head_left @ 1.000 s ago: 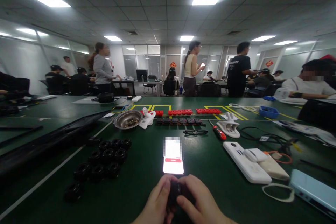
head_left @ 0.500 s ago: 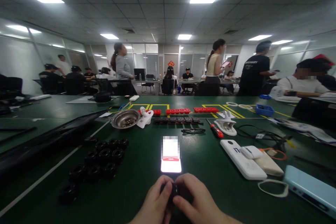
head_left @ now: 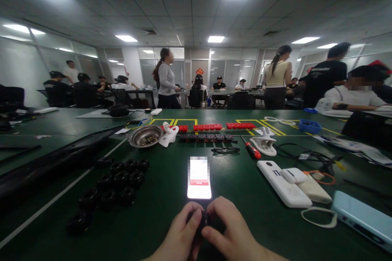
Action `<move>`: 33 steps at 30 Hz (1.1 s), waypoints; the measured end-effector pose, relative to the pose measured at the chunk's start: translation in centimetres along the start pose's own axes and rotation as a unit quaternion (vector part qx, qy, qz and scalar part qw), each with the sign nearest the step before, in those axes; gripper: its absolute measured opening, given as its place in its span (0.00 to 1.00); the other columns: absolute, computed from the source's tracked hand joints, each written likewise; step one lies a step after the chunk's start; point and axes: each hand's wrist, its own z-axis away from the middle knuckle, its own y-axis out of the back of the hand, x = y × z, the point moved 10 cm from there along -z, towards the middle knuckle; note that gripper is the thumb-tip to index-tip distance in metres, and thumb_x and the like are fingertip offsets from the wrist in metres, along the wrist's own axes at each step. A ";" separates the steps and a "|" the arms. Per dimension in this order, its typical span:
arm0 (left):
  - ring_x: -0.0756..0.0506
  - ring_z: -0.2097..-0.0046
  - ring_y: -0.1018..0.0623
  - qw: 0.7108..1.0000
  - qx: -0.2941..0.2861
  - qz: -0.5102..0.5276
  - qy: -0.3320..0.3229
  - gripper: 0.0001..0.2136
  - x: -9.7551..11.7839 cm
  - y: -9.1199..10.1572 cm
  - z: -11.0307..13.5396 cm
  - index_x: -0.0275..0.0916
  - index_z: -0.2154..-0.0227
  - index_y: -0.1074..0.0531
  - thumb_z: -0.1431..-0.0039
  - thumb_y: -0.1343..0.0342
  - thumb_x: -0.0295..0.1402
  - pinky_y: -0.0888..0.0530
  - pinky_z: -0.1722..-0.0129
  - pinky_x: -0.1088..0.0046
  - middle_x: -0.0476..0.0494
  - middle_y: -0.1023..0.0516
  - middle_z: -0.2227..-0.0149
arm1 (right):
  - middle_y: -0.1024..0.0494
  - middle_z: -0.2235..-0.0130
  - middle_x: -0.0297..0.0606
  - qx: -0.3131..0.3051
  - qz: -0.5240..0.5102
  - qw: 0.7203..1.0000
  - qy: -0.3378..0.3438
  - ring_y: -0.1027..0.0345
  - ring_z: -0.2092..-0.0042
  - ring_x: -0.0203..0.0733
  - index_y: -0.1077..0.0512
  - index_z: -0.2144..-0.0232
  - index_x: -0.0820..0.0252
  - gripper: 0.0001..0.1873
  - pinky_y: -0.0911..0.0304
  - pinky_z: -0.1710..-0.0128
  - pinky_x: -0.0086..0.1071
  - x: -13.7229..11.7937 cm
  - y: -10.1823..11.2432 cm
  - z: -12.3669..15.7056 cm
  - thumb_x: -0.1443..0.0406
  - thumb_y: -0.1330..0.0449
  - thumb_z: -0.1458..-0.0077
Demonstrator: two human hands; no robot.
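Note:
Both of my hands meet at the bottom centre of the dark green table (head_left: 159,216). My left hand (head_left: 180,234) and my right hand (head_left: 231,232) are closed together around a small black part (head_left: 203,220), of which only a sliver shows between the thumbs. A lit phone (head_left: 199,178) lies flat just beyond my fingers. Several black rubber rings (head_left: 118,181) are scattered on the table to the left of my hands.
A metal bowl (head_left: 145,136), white clips, rows of red and black pieces (head_left: 208,127) and a red-handled screwdriver (head_left: 251,149) lie farther back. White power banks (head_left: 283,183), cables and a pale blue device (head_left: 361,216) are on the right. People stand and sit beyond the table.
My hands stay closed on the black part and have shifted slightly away from me towards the phone. The people standing in the background have walked to the right.

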 end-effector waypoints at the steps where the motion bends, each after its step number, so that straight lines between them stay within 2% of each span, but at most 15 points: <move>1: 0.59 0.90 0.41 1.000 0.004 0.002 0.001 0.22 0.1 0.0 0.0 0.37 0.71 0.38 0.55 0.52 0.54 0.49 0.92 0.87 0.59 0.38 0.87 | 0.33 0.72 0.40 -0.006 -0.008 1.000 0.010 0.40 0.70 0.43 0.35 0.73 0.62 0.24 0.42 0.70 0.36 -0.3 0.0 0.0 0.47 0.53 0.49; 4: 0.57 0.90 0.38 1.000 0.018 0.011 0.017 0.25 0.4 0.1 0.0 0.36 0.71 0.38 0.57 0.55 0.57 0.46 0.92 0.86 0.57 0.36 0.87 | 0.32 0.65 0.42 -0.027 -0.035 0.997 0.058 0.39 0.63 0.44 0.36 0.64 0.61 0.14 0.41 0.63 0.36 -1.9 0.0 0.1 0.57 0.48 0.48; 7: 0.57 0.90 0.37 1.000 0.020 0.012 0.018 0.25 0.6 0.0 0.1 0.36 0.72 0.38 0.58 0.54 0.57 0.45 0.92 0.85 0.57 0.35 0.87 | 0.33 0.61 0.43 -0.027 -0.041 0.995 0.088 0.39 0.59 0.44 0.39 0.59 0.61 0.13 0.42 0.59 0.37 -2.9 0.2 0.3 0.64 0.48 0.49; 9: 0.58 0.90 0.38 1.000 0.017 0.007 0.003 0.23 0.8 0.0 0.2 0.36 0.73 0.38 0.57 0.52 0.55 0.46 0.92 0.86 0.57 0.35 0.87 | 0.33 0.62 0.43 -0.006 -0.041 0.996 0.073 0.39 0.61 0.43 0.39 0.61 0.61 0.13 0.42 0.61 0.36 -2.5 0.5 0.3 0.62 0.48 0.49; 12: 0.59 0.90 0.39 1.000 0.009 0.005 -0.002 0.22 0.6 -0.1 0.3 0.37 0.73 0.38 0.56 0.52 0.54 0.47 0.92 0.87 0.58 0.36 0.86 | 0.33 0.69 0.39 0.024 -0.020 0.999 0.024 0.40 0.68 0.42 0.38 0.69 0.61 0.16 0.41 0.68 0.34 -0.8 0.6 0.2 0.53 0.51 0.48; 14: 0.59 0.90 0.39 1.000 0.006 0.009 0.002 0.22 0.3 -0.2 0.3 0.37 0.73 0.39 0.56 0.51 0.54 0.48 0.92 0.87 0.59 0.37 0.87 | 0.34 0.74 0.37 0.022 0.008 1.000 0.009 0.41 0.71 0.41 0.38 0.75 0.60 0.21 0.43 0.72 0.33 -0.1 0.3 0.2 0.49 0.54 0.48; 16: 0.59 0.90 0.39 1.000 0.008 0.014 0.006 0.22 0.2 -0.2 0.3 0.38 0.73 0.39 0.58 0.50 0.54 0.47 0.92 0.87 0.60 0.37 0.87 | 0.34 0.75 0.37 0.010 0.026 0.999 0.019 0.42 0.72 0.40 0.38 0.76 0.60 0.21 0.43 0.73 0.33 -0.1 0.0 0.2 0.49 0.55 0.47; 20: 0.55 0.89 0.33 0.999 0.031 0.021 0.031 0.27 -0.1 0.1 0.2 0.37 0.71 0.39 0.60 0.54 0.59 0.42 0.91 0.85 0.55 0.32 0.87 | 0.31 0.65 0.42 -0.010 0.020 0.994 0.103 0.39 0.65 0.43 0.37 0.62 0.61 0.14 0.41 0.65 0.36 -2.3 0.2 0.4 0.57 0.51 0.46; 22: 0.53 0.88 0.31 0.998 0.044 0.019 0.044 0.29 -0.1 0.3 0.3 0.36 0.71 0.39 0.61 0.58 0.61 0.40 0.90 0.83 0.53 0.31 0.88 | 0.32 0.60 0.44 -0.015 0.015 0.989 0.146 0.39 0.60 0.44 0.40 0.56 0.61 0.15 0.41 0.61 0.37 -3.5 0.4 0.6 0.62 0.50 0.46; 24: 0.53 0.88 0.32 0.998 0.047 0.015 0.040 0.28 0.1 0.3 0.4 0.36 0.73 0.39 0.61 0.56 0.60 0.39 0.89 0.82 0.53 0.32 0.88 | 0.33 0.59 0.45 -0.010 0.010 0.987 0.157 0.39 0.59 0.44 0.41 0.55 0.61 0.17 0.41 0.60 0.36 -4.0 0.7 0.8 0.63 0.49 0.47; 26: 0.56 0.88 0.35 0.999 0.038 0.013 0.018 0.25 0.6 0.1 0.5 0.36 0.75 0.38 0.60 0.52 0.57 0.40 0.90 0.83 0.55 0.34 0.86 | 0.33 0.60 0.45 0.013 0.001 0.991 0.133 0.39 0.60 0.45 0.41 0.57 0.62 0.17 0.40 0.61 0.36 -3.5 1.1 0.8 0.59 0.49 0.48; 29: 0.57 0.88 0.36 1.000 0.026 0.010 -0.001 0.22 0.8 0.0 0.6 0.37 0.75 0.38 0.59 0.49 0.54 0.41 0.90 0.84 0.57 0.35 0.85 | 0.32 0.67 0.41 0.040 0.011 0.997 0.059 0.39 0.67 0.44 0.38 0.66 0.62 0.17 0.40 0.68 0.36 -1.8 1.2 0.6 0.53 0.50 0.48; 31: 0.56 0.88 0.34 1.000 0.018 0.011 0.005 0.21 0.4 0.0 0.5 0.38 0.74 0.39 0.58 0.49 0.53 0.42 0.90 0.84 0.57 0.34 0.85 | 0.33 0.72 0.39 0.031 0.039 0.999 0.018 0.40 0.70 0.43 0.36 0.71 0.61 0.16 0.42 0.71 0.35 -0.8 0.8 0.4 0.53 0.50 0.48; 33: 0.54 0.86 0.30 1.000 0.008 0.017 0.016 0.22 0.1 0.0 0.3 0.38 0.72 0.39 0.59 0.48 0.53 0.40 0.88 0.83 0.55 0.31 0.83 | 0.33 0.73 0.38 0.020 0.059 0.998 0.010 0.41 0.70 0.43 0.36 0.73 0.61 0.14 0.43 0.70 0.36 -0.7 0.5 0.3 0.55 0.50 0.48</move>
